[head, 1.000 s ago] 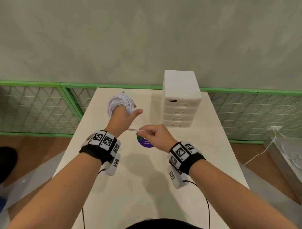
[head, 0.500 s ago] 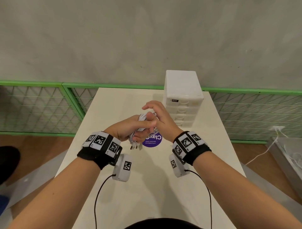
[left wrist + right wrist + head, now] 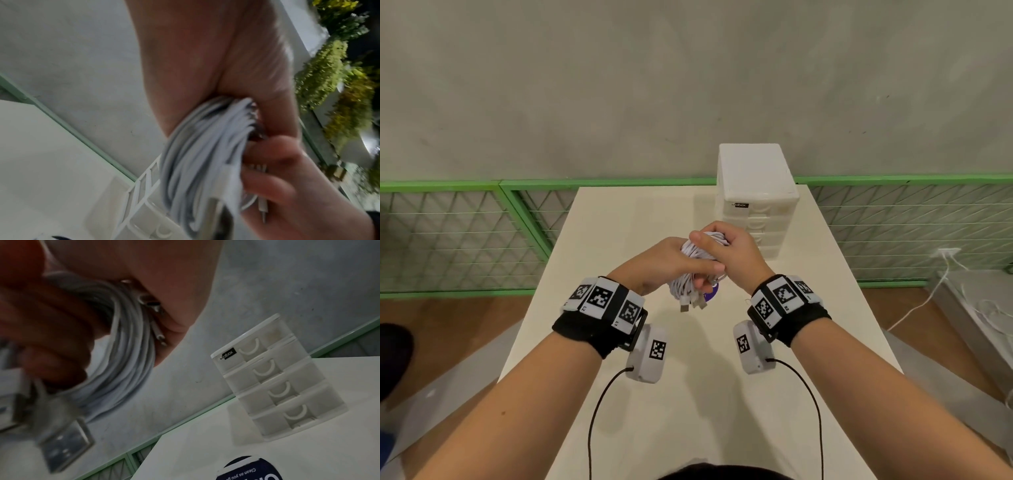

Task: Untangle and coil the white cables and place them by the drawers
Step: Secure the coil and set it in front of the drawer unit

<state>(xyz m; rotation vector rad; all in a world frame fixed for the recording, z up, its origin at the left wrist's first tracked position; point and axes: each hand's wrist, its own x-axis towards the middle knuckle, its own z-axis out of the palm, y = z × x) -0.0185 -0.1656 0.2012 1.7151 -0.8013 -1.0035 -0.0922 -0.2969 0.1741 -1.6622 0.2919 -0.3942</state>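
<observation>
A coiled bundle of white cables (image 3: 690,270) hangs in the air above the middle of the table, gripped by both hands. My left hand (image 3: 667,262) wraps its fingers round the lower part of the cable coil (image 3: 197,162). My right hand (image 3: 726,253) closes over the top of the cable coil (image 3: 127,353). USB plugs (image 3: 693,303) dangle from the underside, and a metal USB plug (image 3: 63,444) shows close up in the right wrist view. The white drawer unit (image 3: 756,195) stands at the far right of the table, just beyond the hands, and the drawer unit (image 3: 281,386) has several drawers.
The cream table (image 3: 619,222) carries a round purple sticker (image 3: 711,295) under the hands. A green mesh fence (image 3: 465,236) runs behind and left of the table, under a grey wall. A white wall cable (image 3: 928,291) trails at right.
A second ago my left hand held the coil up at the far left and my right pinched a cable end. Both hands have since come together over the sticker, clasping the coil.
</observation>
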